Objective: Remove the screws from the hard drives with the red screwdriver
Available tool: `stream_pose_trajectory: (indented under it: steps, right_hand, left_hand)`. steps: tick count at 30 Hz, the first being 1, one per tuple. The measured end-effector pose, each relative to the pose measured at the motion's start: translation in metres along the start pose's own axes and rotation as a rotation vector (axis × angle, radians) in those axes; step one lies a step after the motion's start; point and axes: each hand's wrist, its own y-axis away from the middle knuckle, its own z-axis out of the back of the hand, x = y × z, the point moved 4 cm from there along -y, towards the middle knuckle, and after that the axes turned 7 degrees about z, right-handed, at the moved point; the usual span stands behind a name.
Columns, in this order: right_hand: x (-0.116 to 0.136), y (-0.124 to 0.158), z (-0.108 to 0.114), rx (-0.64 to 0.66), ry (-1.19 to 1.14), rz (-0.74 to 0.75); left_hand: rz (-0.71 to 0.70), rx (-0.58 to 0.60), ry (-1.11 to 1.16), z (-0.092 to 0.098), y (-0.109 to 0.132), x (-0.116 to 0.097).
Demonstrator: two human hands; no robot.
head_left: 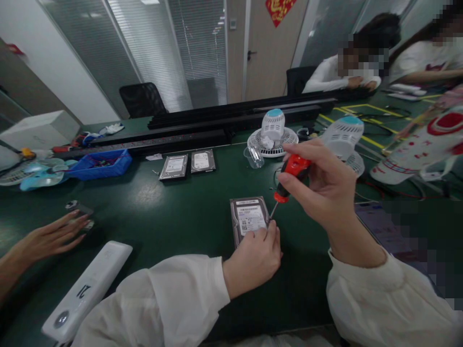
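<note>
A red and black screwdriver (293, 171) slants down in my right hand (325, 185), whose thumb and fingers close around its handle. Its tip meets the right edge of a hard drive (249, 217) that lies label up on the green table. My left hand (255, 255) covers the drive's near right corner, fingers bent and pressed at that edge, just beside the tip. The fingertips partly hide the spot where the tip touches, so any screw there cannot be made out.
Two more hard drives (174, 166) lie farther back, near a blue tray (101, 165) of small parts. White fans (273, 132) and a clear cup (255, 158) stand behind my right hand. At left, another person's hand (54, 236) is near a white power strip-like bar (88, 289).
</note>
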Motion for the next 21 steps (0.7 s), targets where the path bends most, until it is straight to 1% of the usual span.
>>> stream_pose_trajectory:
  steps: [2, 6, 10, 12, 17, 19, 21]
  right_hand:
    - [0.0007, -0.0001, -0.0003, 0.011, 0.01, 0.016]
    - [0.0019, -0.0005, -0.0016, 0.074, -0.065, -0.001]
    - [0.0025, -0.0018, 0.001, 0.017, 0.034, 0.028]
    - [0.0032, -0.0026, 0.0015, 0.009, 0.073, 0.045]
    - [0.005, -0.0035, 0.0001, 0.053, -0.037, 0.043]
    - [0.0045, -0.0034, 0.0007, 0.035, -0.008, 0.04]
    - [0.0042, -0.0033, 0.0018, 0.01, 0.07, 0.051]
  left_hand:
    - [-0.002, 0.002, -0.003, -0.0001, -0.0001, -0.0003]
    - [-0.003, -0.001, 0.005, 0.0, -0.0002, -0.0006]
    - [-0.01, -0.002, -0.007, 0.0007, 0.0, -0.0004]
    - [-0.014, 0.003, -0.014, 0.0011, 0.0001, -0.0002]
    - [-0.011, 0.01, -0.012, 0.0009, 0.0005, 0.0]
    - [-0.009, 0.004, -0.008, 0.0007, 0.0004, 0.0]
    - [-0.009, 0.001, -0.005, 0.0006, 0.0003, -0.0001]
